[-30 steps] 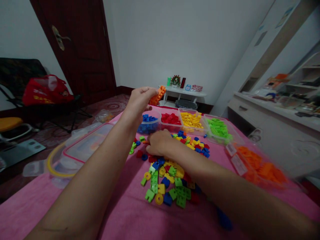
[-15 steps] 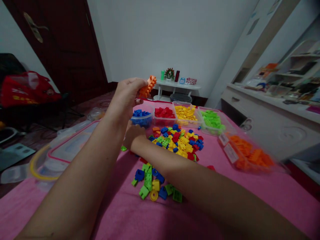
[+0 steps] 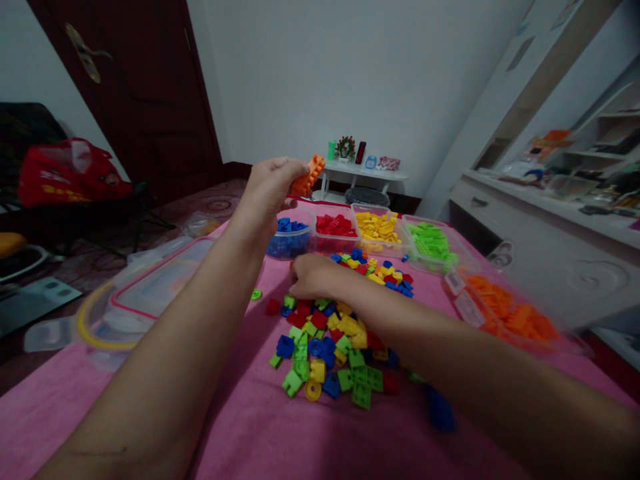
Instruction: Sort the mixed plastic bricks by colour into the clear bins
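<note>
My left hand is raised above the table, closed on a stack of orange bricks. Lower down, my right hand rests knuckles-up on a loose pile of mixed coloured bricks spread over the pink cloth; its fingers curl into the pile and what they hold is hidden. Behind the pile stand clear tubs of blue bricks, red bricks, yellow bricks and green bricks. A tub of orange bricks sits at the right.
Clear lids with a pink and a yellow rim lie on the cloth at the left. A dark door and a red bag are at the left, a small white table at the back, and white drawers at the right.
My right hand slid right from under my left wrist onto the top of the pile, and several loose bricks shifted with it. My left hand stayed raised with the orange stack.
</note>
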A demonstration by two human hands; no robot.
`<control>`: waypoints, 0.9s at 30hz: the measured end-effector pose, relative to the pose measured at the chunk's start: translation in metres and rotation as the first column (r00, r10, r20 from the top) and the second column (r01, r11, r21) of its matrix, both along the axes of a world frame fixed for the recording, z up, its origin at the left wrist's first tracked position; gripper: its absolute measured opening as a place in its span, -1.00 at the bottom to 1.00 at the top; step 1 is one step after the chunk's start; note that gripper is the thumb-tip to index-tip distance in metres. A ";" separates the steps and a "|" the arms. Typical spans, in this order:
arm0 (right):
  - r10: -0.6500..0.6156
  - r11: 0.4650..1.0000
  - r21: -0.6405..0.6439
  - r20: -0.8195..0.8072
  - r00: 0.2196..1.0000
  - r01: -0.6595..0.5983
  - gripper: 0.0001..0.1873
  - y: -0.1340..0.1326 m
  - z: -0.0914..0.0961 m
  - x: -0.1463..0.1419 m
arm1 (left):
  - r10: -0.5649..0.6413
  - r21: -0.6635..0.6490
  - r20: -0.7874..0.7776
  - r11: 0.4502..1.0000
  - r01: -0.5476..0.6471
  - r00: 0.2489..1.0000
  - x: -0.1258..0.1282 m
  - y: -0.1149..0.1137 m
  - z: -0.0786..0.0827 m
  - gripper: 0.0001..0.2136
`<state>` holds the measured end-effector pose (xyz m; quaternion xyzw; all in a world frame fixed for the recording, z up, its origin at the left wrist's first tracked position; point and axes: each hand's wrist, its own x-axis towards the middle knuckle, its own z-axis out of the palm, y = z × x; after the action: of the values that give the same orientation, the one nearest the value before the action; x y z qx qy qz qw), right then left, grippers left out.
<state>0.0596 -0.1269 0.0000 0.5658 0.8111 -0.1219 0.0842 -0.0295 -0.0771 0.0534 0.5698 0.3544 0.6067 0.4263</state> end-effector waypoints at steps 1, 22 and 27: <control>-0.002 1.000 0.014 0.017 1.000 0.002 -0.70 -0.001 0.006 0.009 | 0.004 -0.007 -0.008 1.000 -0.004 1.000 0.001 -0.001 0.000 -0.89; -0.030 0.892 0.452 0.012 0.999 0.022 -0.69 0.030 -0.027 0.032 | -0.078 -0.097 -0.126 0.993 0.066 0.989 0.019 0.001 -0.018 -0.84; 0.078 0.909 0.407 0.036 0.996 -0.086 -0.70 0.029 -0.032 0.010 | -0.054 -0.084 -0.121 0.996 0.044 0.991 0.019 0.002 -0.019 -0.83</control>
<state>0.0695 -0.0976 -0.0318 0.5374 0.8409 0.0592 -0.0231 -0.0106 -0.0753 0.0346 0.5970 0.3903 0.5448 0.4410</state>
